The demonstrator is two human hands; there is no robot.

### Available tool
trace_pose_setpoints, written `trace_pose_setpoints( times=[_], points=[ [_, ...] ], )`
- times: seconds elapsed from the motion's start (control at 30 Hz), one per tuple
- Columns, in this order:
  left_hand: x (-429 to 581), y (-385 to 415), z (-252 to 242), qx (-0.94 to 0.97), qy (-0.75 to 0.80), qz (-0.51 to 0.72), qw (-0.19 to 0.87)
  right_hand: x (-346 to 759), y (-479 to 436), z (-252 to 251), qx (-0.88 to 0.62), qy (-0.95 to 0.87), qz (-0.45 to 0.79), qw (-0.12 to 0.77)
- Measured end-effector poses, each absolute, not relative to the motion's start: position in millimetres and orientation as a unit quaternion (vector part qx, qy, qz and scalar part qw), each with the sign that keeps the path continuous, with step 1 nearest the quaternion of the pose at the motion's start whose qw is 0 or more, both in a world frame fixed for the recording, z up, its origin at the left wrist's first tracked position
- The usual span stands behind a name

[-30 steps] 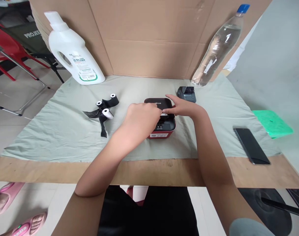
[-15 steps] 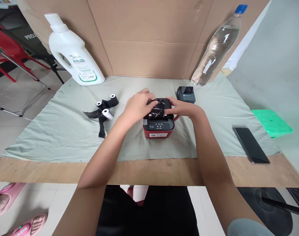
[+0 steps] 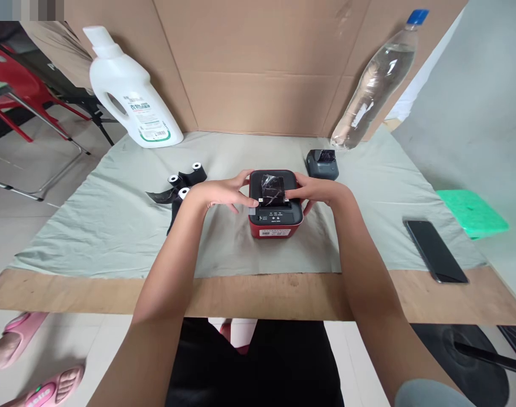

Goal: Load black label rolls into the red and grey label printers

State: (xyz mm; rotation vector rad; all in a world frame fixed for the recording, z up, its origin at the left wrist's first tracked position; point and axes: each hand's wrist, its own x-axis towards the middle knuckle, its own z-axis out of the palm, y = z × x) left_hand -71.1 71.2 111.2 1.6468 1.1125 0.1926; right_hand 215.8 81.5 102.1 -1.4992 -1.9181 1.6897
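A red and black label printer (image 3: 279, 218) stands on the cloth in front of me, its top lid down. A strip of shiny black paper (image 3: 273, 190) sticks up from the slot in the lid. My left hand (image 3: 224, 193) grips the printer's left side, thumb at the lid edge and some fingers toward the back corner. Against the right side, my right hand (image 3: 321, 190) holds it too, with the thumb near the slot. Left of the printer lie several small paper rolls (image 3: 193, 176) with black tails, partly hidden behind my left wrist.
A small dark grey printer (image 3: 322, 167) sits behind my right hand. At the back stand a white detergent bottle (image 3: 134, 96) and a water bottle (image 3: 374, 85) against cardboard (image 3: 258, 102). A phone (image 3: 435, 251) and a green plastic item (image 3: 472, 213) lie at right.
My left hand has come off the top of the lid and moved left to the printer's side, uncovering the black strip. My right hand stays at the right side.
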Motion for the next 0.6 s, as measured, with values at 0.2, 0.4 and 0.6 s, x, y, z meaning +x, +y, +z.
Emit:
trace_pose_setpoints(
  times=[0.2, 0.4, 0.6],
  points=[
    [-72, 75, 107, 0.663, 0.474, 0.112, 0.568, 214, 80, 103, -0.513, -0.64, 0.564, 0.09],
    [-63, 43, 71, 0.621, 0.489, 0.246, 0.561, 215, 24, 60, -0.498, -0.657, 0.479, 0.302],
    [-22, 10, 32, 0.52, 0.453, 0.444, 0.572, 204, -25, 29, -0.465, -0.743, 0.303, 0.374]
  ],
)
